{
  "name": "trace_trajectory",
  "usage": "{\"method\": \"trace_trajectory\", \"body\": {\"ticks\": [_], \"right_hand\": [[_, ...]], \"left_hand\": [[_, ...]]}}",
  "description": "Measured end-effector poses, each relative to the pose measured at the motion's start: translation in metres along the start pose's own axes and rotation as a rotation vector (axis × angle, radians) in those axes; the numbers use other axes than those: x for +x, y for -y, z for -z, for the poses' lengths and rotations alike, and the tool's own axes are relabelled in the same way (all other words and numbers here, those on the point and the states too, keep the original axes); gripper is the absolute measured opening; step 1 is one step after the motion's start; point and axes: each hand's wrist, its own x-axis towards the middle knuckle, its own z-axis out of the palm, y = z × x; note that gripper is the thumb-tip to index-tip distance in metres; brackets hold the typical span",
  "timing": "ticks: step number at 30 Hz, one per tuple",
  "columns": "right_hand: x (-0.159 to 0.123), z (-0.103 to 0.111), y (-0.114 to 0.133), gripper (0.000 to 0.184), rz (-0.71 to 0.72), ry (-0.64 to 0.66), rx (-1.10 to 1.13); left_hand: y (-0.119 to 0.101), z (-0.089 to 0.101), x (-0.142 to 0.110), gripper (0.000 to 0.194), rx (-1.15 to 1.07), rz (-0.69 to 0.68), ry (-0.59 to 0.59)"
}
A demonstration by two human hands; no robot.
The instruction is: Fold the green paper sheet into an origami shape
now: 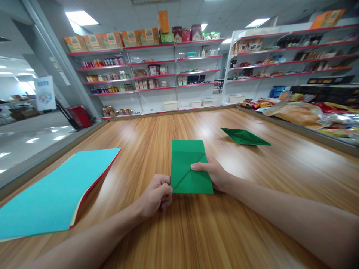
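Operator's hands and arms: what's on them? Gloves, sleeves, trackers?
Left hand and right hand: five-fingered, ungloved, no rings visible. Left forearm and right forearm: bare out to the frame edge; no sleeves, watch, cables or markings in view.

Shop interior, or a room fitted out as one, viewed by me through the head camera. White shelving [157,100] with red edge strips spans the far side, where I distinguish rows of small bottles [113,89] and, along the top, orange cartons [130,38]. At right, a second shelving run [252,88] bears further packaged goods, their labels too small for me to read; shiny packets [298,114] lie heaped beside the wooden table [146,138]. Ceiling light panels [82,18] and, at left, a glossy floor [42,139] and upright sign [45,93] complete the commercial setting.
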Motion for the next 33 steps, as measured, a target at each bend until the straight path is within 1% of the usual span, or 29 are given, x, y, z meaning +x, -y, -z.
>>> {"method": "trace_trajectory", "body": {"ticks": [2, 4, 8, 11, 15, 23, 25, 28, 30, 33], "right_hand": [[0.0000, 0.0001, -0.0005, 0.034, 0.004, -0.001, -0.008], [-0.0001, -0.0001, -0.0009, 0.039, 0.009, -0.003, -0.013], [-0.0006, -0.0008, -0.0010, 0.047, 0.011, -0.003, -0.013], [-0.0008, -0.0006, -0.0004, 0.048, 0.000, 0.001, -0.003], [-0.0006, -0.0002, 0.0004, 0.050, 0.007, 0.004, 0.009], [-0.0015, 0.0003, 0.0019, 0.045, 0.021, -0.008, 0.001], [-0.0018, 0.0004, 0.0016, 0.042, 0.022, -0.016, -0.006], [-0.0019, 0.0006, 0.0008, 0.036, 0.026, -0.016, -0.011], [-0.0017, 0.0006, 0.0007, 0.037, 0.031, -0.014, -0.016], [-0.0015, 0.0004, 0.0012, 0.044, 0.035, -0.016, -0.027]], "left_hand": [[-0.0001, 0.0001, -0.0002, 0.011, 0.031, 0.003, -0.008], [0.0000, 0.0009, -0.0009, 0.005, 0.073, 0.007, 0.000], [-0.0012, 0.0023, -0.0027, 0.009, 0.147, 0.001, 0.050], [-0.0039, 0.0020, -0.0037, 0.008, 0.112, 0.009, 0.098], [-0.0052, 0.0011, -0.0040, 0.010, 0.071, 0.039, 0.108], [0.0016, 0.0046, -0.0025, 0.011, -0.015, -0.011, 0.156], [0.0013, 0.0043, -0.0024, 0.012, 0.018, -0.011, 0.141], [-0.0004, 0.0019, -0.0021, 0.011, 0.100, 0.015, 0.071], [-0.0012, 0.0002, -0.0016, 0.010, 0.116, 0.025, 0.042], [-0.0009, -0.0007, -0.0005, 0.009, 0.086, 0.023, 0.038]]}}
